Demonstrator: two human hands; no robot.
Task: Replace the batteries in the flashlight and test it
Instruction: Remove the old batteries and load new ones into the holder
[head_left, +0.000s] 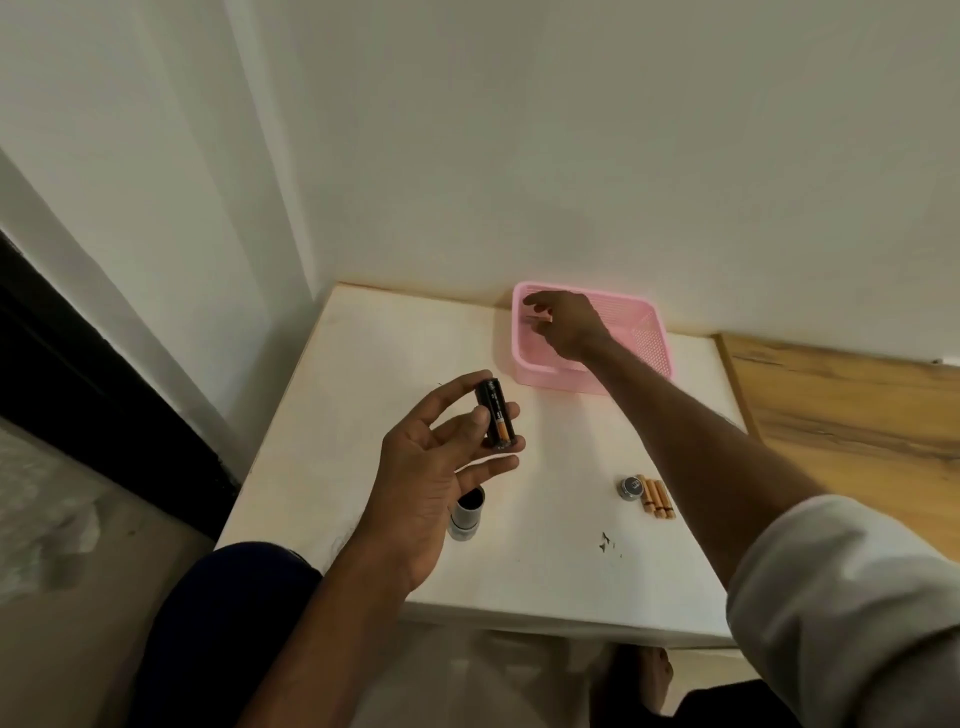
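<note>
My left hand (441, 462) is raised over the white table (363, 374) and grips a black battery holder (496, 414) with an orange-and-black battery showing in it. Below that hand the grey flashlight body (466, 514) lies on the table with its open end up. My right hand (566, 322) reaches into the pink basket (649, 338) at the back of the table, fingers spread; whether it touches anything there is unclear. The flashlight's round tail cap (631, 487) sits right of centre, touching three orange batteries (657, 499) lying side by side.
The table stands against a white wall. A wooden surface (841, 405) adjoins its right edge. Dark specks (605, 540) mark the tabletop near the front. My knee in dark cloth (234, 597) is at the front left edge.
</note>
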